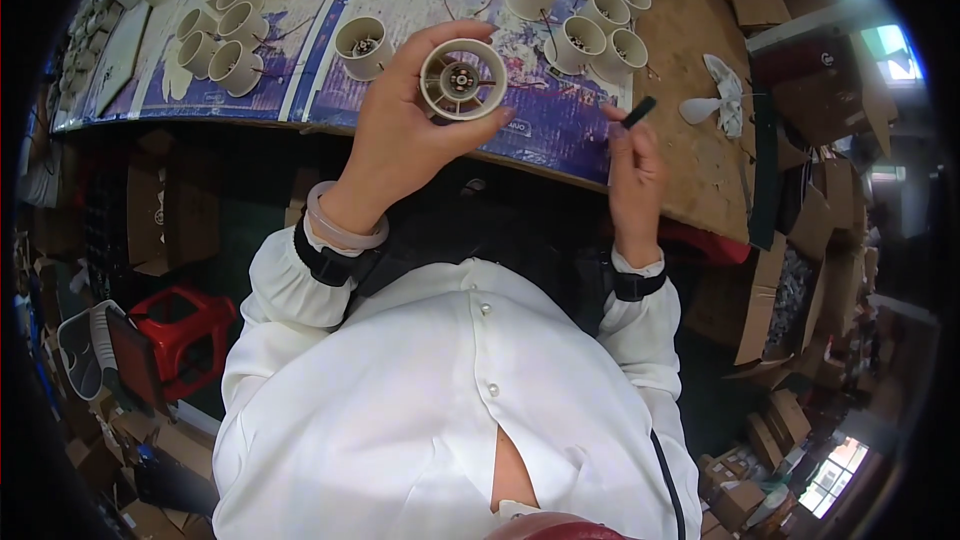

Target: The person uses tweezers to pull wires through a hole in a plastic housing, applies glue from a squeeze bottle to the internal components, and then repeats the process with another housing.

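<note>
My left hand (405,130) is closed around a cream-coloured round plastic housing (497,65), its open end facing up. Spokes inside the housing lead to a central hub with a round metal motor-like part (461,81). Thin reddish wires seem to run from the housing toward the right. Over the table's front edge, my right hand (636,165) pinches a small dark green flat strip (639,111) between thumb and fingers. Beyond my left hand, a similar cream housing (363,48) stands on the table.
Many more cream housings with wires stand at the back, one cluster on the right (578,44) and another on the left (237,68). A white bottle-like item (700,110) and crumpled cloth (727,90) lie at right. Below left is a red stool (185,325); cardboard boxes (765,300) line the right.
</note>
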Available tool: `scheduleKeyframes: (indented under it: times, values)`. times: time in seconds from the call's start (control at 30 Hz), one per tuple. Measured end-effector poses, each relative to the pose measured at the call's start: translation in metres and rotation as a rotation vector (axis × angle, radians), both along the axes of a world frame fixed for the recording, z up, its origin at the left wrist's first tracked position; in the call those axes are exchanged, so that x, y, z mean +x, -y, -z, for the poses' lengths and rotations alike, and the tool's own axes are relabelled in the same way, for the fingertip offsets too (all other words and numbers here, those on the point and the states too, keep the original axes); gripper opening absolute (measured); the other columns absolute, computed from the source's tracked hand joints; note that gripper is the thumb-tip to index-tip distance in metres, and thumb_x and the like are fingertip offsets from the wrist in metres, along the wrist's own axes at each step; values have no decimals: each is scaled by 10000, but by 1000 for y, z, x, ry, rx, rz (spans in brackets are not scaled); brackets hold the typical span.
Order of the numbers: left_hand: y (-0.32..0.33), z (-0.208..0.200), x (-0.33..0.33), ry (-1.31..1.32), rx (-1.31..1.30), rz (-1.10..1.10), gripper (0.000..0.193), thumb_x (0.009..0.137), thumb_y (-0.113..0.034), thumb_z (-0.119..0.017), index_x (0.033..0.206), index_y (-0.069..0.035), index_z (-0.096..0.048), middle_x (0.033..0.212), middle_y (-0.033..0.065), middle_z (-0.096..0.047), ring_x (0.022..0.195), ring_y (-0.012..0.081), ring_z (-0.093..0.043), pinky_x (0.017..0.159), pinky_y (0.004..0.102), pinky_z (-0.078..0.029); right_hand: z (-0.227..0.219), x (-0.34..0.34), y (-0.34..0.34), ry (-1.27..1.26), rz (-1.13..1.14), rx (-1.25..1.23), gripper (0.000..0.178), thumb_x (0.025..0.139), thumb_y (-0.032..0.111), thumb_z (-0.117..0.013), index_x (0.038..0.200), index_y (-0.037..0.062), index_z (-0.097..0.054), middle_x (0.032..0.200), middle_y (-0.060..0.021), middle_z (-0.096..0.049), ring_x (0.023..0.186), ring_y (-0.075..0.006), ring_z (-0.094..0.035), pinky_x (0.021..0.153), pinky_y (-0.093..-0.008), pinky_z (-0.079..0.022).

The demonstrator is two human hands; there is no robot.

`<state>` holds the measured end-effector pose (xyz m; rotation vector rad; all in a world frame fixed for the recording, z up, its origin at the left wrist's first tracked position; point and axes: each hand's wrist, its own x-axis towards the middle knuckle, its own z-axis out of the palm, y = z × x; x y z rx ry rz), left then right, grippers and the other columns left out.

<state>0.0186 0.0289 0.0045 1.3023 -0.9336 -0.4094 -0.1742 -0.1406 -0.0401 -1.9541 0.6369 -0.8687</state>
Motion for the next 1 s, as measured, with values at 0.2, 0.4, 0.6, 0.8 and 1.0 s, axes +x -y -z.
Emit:
scheduleKeyframes:
  times: [0.2,0.4,0.6,0.8,1.0]
  values:
    - [7,5,-5,263,69,-18,508,713,-78,-759,1181,-86,-563,1101,77,-581,1011,207,-592,867,297,-468,-56,8,-11,372,54,44,181,967,109,-534,1102,6,-596,1036,-106,-633,925,-182,-603,812,-278,-487]
    - [7,9,-8,251,152,25,539,719,-27,-755,1212,-64,-541,1174,61,-594,1057,151,-587,902,262,-464,-68,32,-40,412,-278,-171,110,917,17,-577,1017,-25,-596,962,-127,-645,879,-213,-622,792,-283,-492]
    - [8,10,-13,128,105,64,499,694,-69,-732,1161,-81,-556,1093,86,-581,1009,242,-591,864,309,-466,-50,50,-33,214,-307,-387,99,864,-31,-629,962,-23,-616,936,-111,-643,875,-189,-610,774,-275,-478]
    - [7,10,-12,224,109,53,507,673,-48,-713,1154,-80,-556,1097,88,-582,1015,257,-587,863,317,-466,-50,51,-32,205,-292,-375,95,863,-21,-637,957,-23,-623,920,-97,-640,872,-175,-597,764,-266,-467]
    - [8,10,-12,236,119,60,504,670,-44,-707,1151,-83,-560,1088,83,-583,1006,261,-584,861,324,-466,-48,55,-33,254,-233,-330,120,759,22,-736,873,53,-711,835,-39,-668,761,-202,-575,685,-297,-456]
